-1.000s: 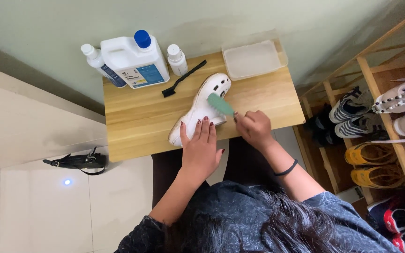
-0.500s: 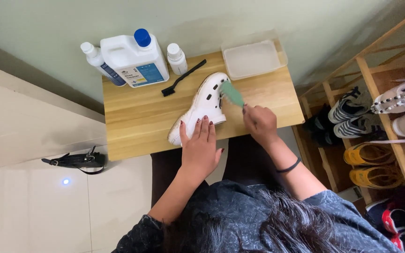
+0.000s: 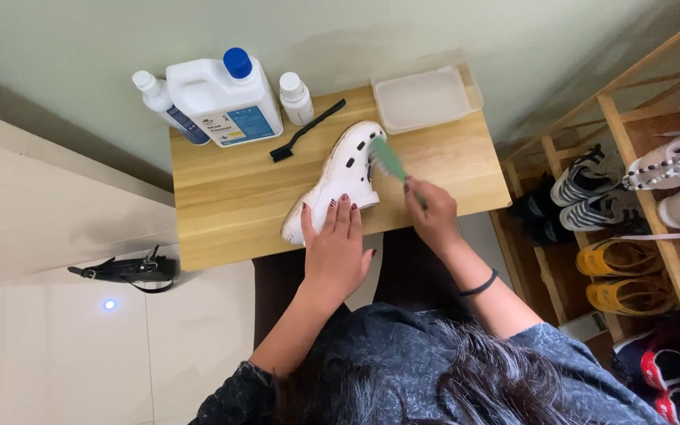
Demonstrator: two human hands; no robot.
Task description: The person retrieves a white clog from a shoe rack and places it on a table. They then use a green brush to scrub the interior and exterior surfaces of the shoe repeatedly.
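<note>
Head view, looking straight down over your hair and shoulders, which fill the bottom edge and cover your upper arms. Your left hand (image 3: 338, 240) lies flat, fingers spread and extended, pressing on the heel end of a white clog (image 3: 340, 178); nothing is gripped, and the palm hides the rear part of the shoe beneath it. The clog lies diagonally near the middle of the small wooden table (image 3: 222, 189), toe pointing toward the far right, its vent holes visible on top. Your right hand (image 3: 431, 211) is closed around the handle of a green brush (image 3: 388, 160); the handle itself is buried in your fist, and only the green head shows, resting against the toe end of the clog. Whether the bristles meet the shoe's top or its side cannot be made out.

Along the far edge of the table stand a large white jug with a blue cap (image 3: 224, 98), a slim white bottle (image 3: 162, 105) partly hidden behind it on the left, and a small white bottle (image 3: 295, 97) just to its right. A black narrow brush (image 3: 306, 130) lies between the bottles and the clog, apart from both. A clear shallow tray (image 3: 425, 96) sits at the far right corner. To the right, a wooden shoe rack (image 3: 639, 149) holding pairs of shoes is cut off by the frame edge. A black strap (image 3: 123, 271) lies on the pale floor at left.
</note>
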